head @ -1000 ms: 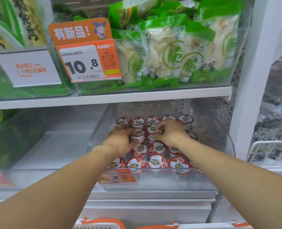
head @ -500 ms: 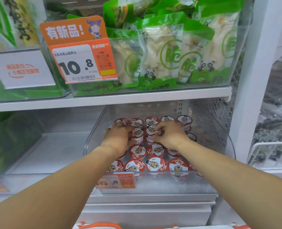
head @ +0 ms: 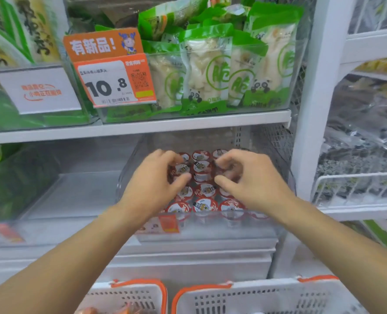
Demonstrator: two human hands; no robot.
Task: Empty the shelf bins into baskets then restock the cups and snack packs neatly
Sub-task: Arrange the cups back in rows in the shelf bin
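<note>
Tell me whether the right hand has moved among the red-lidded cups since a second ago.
Yes. The right hand has pulled back toward the front row of red-lidded cups in the clear plastic bin, fingers curled on a cup.

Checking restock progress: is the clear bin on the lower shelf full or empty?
Partly full: red-lidded cups stand upright in rows in the clear bin, nearly to its front.

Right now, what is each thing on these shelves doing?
Left hand: fingers curled over the cups.
Right hand: fingers curled over the cups.
Cups: upright, lids on, in rows.
Cup bin: partly filled.
Snack packs: standing in the upper bin.
Baskets: below the shelves, contents mostly hidden.
</note>
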